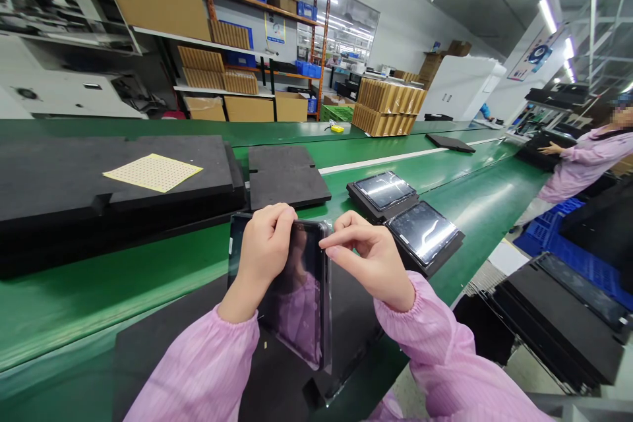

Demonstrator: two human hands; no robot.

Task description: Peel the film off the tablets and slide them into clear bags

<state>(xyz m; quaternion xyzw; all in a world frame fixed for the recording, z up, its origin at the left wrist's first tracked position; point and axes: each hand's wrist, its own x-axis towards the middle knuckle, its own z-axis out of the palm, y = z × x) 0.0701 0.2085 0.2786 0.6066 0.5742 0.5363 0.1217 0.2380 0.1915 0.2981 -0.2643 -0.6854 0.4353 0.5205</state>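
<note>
Green bench [475, 208]: runs right across the frame, cardboard stack [388, 105] near upper centre.
Tablet [297, 300]: just below centre, tipped up on edge, screen facing me.
Left hand [264, 244]: wrapped over the tablet's top edge, gripping it.
Right hand [370, 254]: thumb and index brought together at the upper right corner; can't tell if they've actually got hold of anything.
Corner: that's the step imo, fiddly edge work. Next bit calls for a steady left grip and a careful right pinch.
Spare tablets [424, 231]: two, right of centre, lying screen up on black pads.
Hidden stuff: my left hand and wrist block part of the screen, its back is out of sight, and reflections muddy the rest.
Co-worker [588, 155]: cut off at the right edge.
</note>
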